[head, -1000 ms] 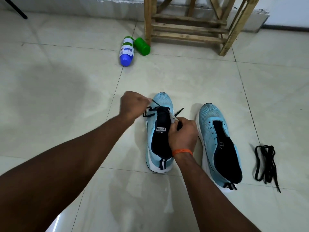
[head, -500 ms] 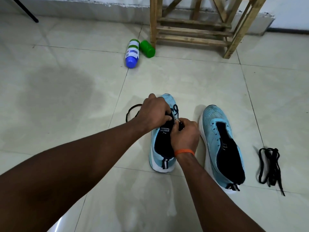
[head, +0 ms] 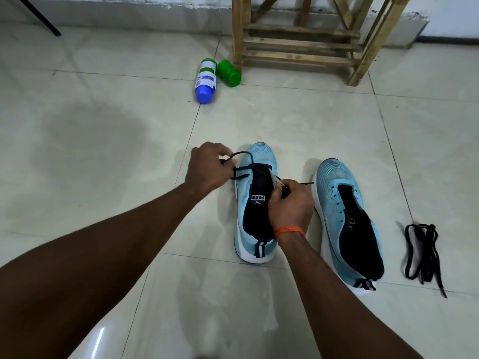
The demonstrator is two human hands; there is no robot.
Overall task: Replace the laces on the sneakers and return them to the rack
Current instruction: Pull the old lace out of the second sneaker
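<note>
TILED FLOOR, HEAD CAMERA: On the feed I am monitoring remotely, a person threads a black lace (head: 241, 153) into the first sneaker (head: 261, 156). It is a pale blue shoe standing on its sole with its toe toward the wooden rack (head: 300, 42).

The left hand (head: 207, 167) sits out to the side of the toe, fingers curled and pinching one strand of the lace. I read this as taking up slack through a lower eyelet. The right hand (head: 290, 203), with an orange band (head: 289, 231) at the wrist, is closed on the other strand at the eyelet edge beside the tongue. That strand's tip pokes out toward the second sneaker (head: 337, 182). Gripping there also looks to steady the shoe against the sideways pull. (Which eyelet it is working I cannot tell, as the fingers cover it.)

The second sneaker stands just beside the first, eyelets bare. A loose lace bundle (head: 422, 252) lies on the floor to its right, apart from it, presumably kept within reach. Whether it is the old pair or the fresh one I cannot tell.

Only the lowest rows appear threaded, so I judge the job to be early. Both shoes are well apart from the rack. A blue-capped bottle (head: 206, 79) and a green bottle (head: 229, 73) lie on their sides near the rack's leg.
</note>
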